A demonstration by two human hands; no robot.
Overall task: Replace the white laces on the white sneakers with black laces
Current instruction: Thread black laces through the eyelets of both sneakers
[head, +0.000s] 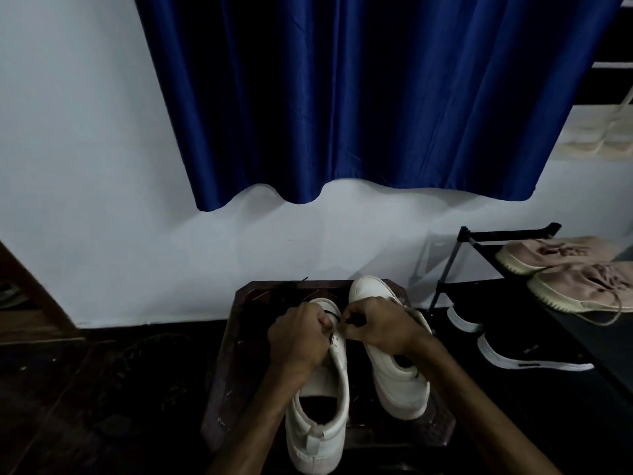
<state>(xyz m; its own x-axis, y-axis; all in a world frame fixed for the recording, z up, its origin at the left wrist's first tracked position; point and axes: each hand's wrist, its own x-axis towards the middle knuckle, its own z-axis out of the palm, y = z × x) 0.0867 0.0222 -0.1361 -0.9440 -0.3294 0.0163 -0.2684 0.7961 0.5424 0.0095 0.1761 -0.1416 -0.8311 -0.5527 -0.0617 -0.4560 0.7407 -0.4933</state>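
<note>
The left hand (298, 337) is covering the left sneaker's (318, 406) front eyelets, and the right hand (380, 329) is hiding the right sneaker's (397, 375) lacing. Only a short stretch of black lace (331, 313) is showing between them, its ends disappearing under the fingers. The picture's right edge is cutting off the nearer pink sneaker (582, 286).

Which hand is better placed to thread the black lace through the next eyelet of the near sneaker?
Probably the right hand: it pinches the black lace at the eyelets, while the left hand grips the near sneaker to steady it.
</note>
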